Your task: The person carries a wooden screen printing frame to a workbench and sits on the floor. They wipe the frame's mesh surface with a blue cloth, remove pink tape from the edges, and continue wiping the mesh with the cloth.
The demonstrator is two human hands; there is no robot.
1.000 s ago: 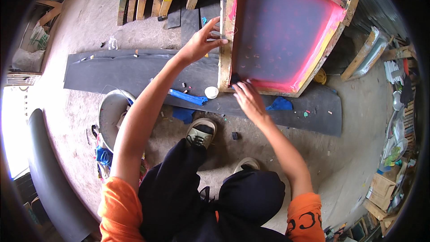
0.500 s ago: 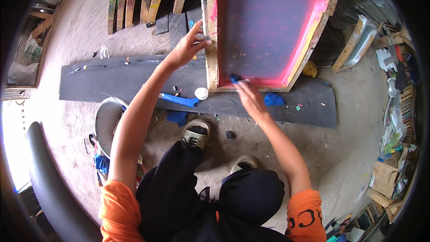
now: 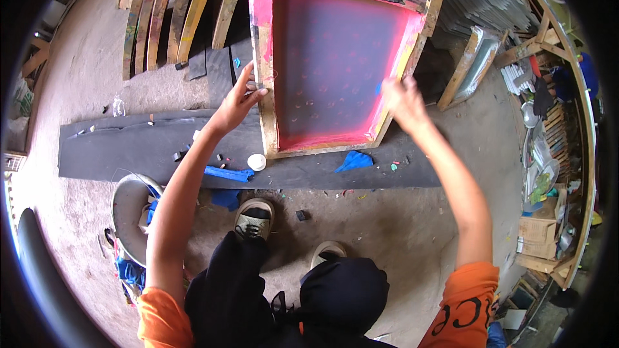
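Observation:
A screen-printing frame (image 3: 262,58) of paint-stained wood stands tilted up in front of me, its grey mesh (image 3: 335,58) bordered in bright pink. My left hand (image 3: 237,103) grips the frame's left side, thumb on the front and fingers reaching behind the edge. At the frame's right inner side, my right hand (image 3: 405,103) is closed, slightly blurred, with a small bit of blue cloth (image 3: 379,89) showing at its fingertips. Most of that cloth is hidden by the hand. A white round lid or cup (image 3: 256,162) sits by the frame's lower left corner.
Under the frame lies a dark sheet (image 3: 129,145) with a blue cloth piece (image 3: 354,161) and a blue strip (image 3: 229,174). A bucket (image 3: 129,219) stands left; wooden frames (image 3: 164,13) lean behind. Clutter and a cardboard box (image 3: 537,235) line the right.
My right hand has moved from the frame's lower inner edge up to its right side with the blue cloth. My left hand keeps its grip. The whole view has shifted.

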